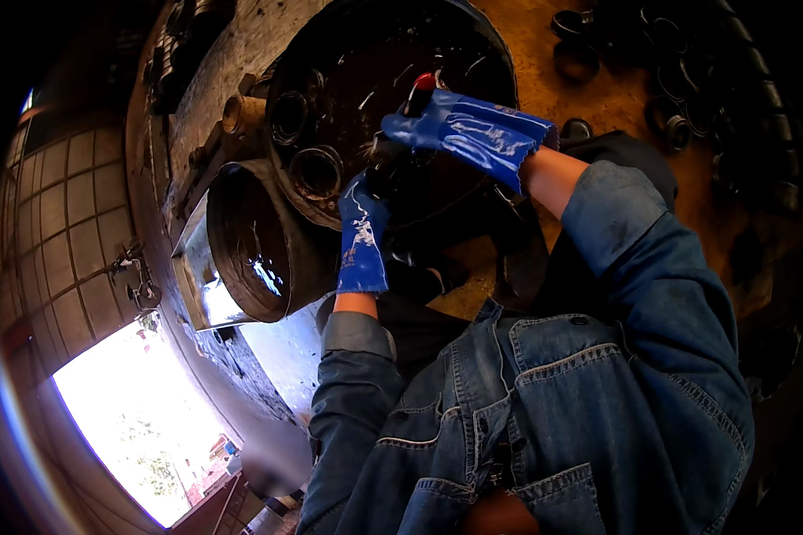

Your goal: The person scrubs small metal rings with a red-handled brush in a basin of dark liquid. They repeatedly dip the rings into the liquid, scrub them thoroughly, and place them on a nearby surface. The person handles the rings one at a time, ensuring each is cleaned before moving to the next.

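Both my hands wear blue rubber gloves and meet over a wide round tub (507,53) of dark liquid. My right hand (473,129) comes in from the right, closed around what looks like a brush, with a red end (426,82) above the fingers and a pale bristly tip near my left hand. My left hand (363,223) reaches up at the tub's near rim. Its fingers are closed on a dark part, mostly lost in shadow, whose kind I cannot make out. Metal rings (317,172) sit inside the tub at its left side, close to my left glove.
A smaller round drum (245,241) with a shiny wet inside stands left of the tub. Beyond it lies a rusty cylindrical piece (244,114). Several dark rings (575,58) lie on the brown floor at the upper right. A bright doorway (134,419) opens at the lower left.
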### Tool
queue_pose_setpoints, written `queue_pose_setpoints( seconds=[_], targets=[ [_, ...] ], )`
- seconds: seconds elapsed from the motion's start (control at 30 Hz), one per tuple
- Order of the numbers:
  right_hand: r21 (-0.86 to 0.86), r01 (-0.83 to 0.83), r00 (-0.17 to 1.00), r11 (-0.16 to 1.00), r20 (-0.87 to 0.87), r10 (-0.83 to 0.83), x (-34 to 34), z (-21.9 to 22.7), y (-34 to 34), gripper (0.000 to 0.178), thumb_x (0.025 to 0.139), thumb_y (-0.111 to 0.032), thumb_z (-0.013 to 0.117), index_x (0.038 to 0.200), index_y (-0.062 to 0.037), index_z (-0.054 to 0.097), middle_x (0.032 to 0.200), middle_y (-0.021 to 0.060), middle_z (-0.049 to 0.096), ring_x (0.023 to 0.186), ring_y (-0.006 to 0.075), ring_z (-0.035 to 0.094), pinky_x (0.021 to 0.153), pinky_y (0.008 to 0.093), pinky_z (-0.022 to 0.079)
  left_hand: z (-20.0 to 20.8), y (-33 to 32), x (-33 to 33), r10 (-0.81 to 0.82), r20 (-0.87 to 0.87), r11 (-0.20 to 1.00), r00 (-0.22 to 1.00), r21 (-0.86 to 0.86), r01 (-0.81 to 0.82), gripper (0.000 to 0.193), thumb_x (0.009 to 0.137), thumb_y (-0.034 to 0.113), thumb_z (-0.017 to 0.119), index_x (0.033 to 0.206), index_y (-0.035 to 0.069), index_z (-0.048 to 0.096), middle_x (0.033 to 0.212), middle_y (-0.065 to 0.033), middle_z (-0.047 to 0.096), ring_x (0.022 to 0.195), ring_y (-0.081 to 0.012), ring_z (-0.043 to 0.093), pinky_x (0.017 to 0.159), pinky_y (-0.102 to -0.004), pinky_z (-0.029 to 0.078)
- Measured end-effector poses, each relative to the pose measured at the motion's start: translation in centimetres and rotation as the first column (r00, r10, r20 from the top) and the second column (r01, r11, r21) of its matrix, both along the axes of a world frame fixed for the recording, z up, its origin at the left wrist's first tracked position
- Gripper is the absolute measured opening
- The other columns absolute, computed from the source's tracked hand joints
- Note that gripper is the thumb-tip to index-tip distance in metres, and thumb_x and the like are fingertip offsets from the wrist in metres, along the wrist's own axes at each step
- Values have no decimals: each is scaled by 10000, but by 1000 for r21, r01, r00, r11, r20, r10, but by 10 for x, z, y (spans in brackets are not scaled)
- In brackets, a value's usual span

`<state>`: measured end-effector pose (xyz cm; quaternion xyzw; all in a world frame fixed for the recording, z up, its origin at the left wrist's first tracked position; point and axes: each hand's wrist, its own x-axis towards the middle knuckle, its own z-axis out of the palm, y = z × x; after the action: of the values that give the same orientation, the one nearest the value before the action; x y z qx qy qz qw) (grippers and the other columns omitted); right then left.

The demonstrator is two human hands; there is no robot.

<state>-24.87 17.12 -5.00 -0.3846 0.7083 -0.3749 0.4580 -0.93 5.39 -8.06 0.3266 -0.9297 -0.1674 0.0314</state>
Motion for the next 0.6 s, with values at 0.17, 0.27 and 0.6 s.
queue_pose_setpoints(
  seconds=[0.17, 0.27, 0.6],
  targets=[
    [-203, -61, 990, 977, -141, 33, 26, -9, 8, 523, 956, -529, 689, 1237, -90, 733, 1130, 142, 763, 1036, 282, 725, 957, 399, 574, -9, -10, 19, 17, 47, 1000, 999, 15, -18, 365, 788, 107, 794, 1145, 58, 739, 1113, -157, 756, 1055, -360, 725, 915, -407, 584],
    [133, 50, 991, 990, -127, -33, 13, 12, 9, 476, 941, -474, 726, 1158, -51, 744, 1100, 148, 776, 1024, 279, 741, 981, 375, 580, -8, -12, 22, -25, 63, 999, 998, -38, 27, 379, 793, 112, 797, 1165, 64, 743, 1137, -141, 762, 1062, -329, 733, 925, -398, 583],
    [8, -54, 990, 999, -127, 54, 53, -1, -1, 452, 951, -469, 666, 1025, -37, 778, 1042, 222, 744, 996, 371, 722, 913, 449, 570, -20, -30, 45, 205, -93, 979, 974, 38, -202, 525, 885, -24, 649, 1401, 69, 624, 1296, -155, 727, 1225, -260, 693, 1057, -360, 542]
  ],
)
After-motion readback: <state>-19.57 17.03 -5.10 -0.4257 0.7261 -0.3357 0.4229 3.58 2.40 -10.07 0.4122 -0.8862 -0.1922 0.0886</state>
